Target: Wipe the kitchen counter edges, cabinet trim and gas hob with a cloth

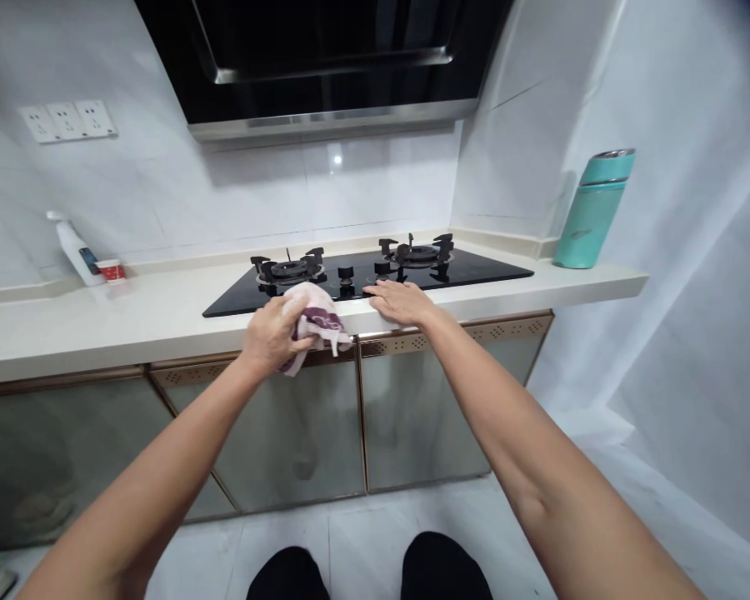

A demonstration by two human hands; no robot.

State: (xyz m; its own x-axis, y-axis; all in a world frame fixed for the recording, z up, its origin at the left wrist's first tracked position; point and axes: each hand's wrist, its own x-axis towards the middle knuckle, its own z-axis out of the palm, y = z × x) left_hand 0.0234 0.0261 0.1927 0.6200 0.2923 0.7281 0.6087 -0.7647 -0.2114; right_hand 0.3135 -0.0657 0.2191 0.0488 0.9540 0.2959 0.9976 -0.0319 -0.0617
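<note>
1. Left hand (268,335): fingers curled round a bunched white cloth (317,323) with a purple patch, the thumb stretched out beneath
2. The cloth sits at the front of a black glass gas stove (481,268), covering part of its front edge, with one loose end hanging before the bench (162,293)
3. Right hand (401,302): open, palm down, fingers spread along the bench front by the stove's edge, with nothing seen in its grasp
4. Beyond the hands, a left burner (288,270) and a right burner (417,254) raise black pan supports above the glass; a left knob (346,276) and a right knob (382,268) stand between them, the right one just past the fingertips
5. Overhead, a black range hood (337,75) overhangs the stove
6. Far left on the bench, a white bottle (78,252) stands just beside a red cup (111,270), below wall sockets (68,121)
7. Far right, a turquoise flask (593,217) stands upright near the wall
8. Below, cabinet doors (293,442) and pale floor tiles (362,533)
</note>
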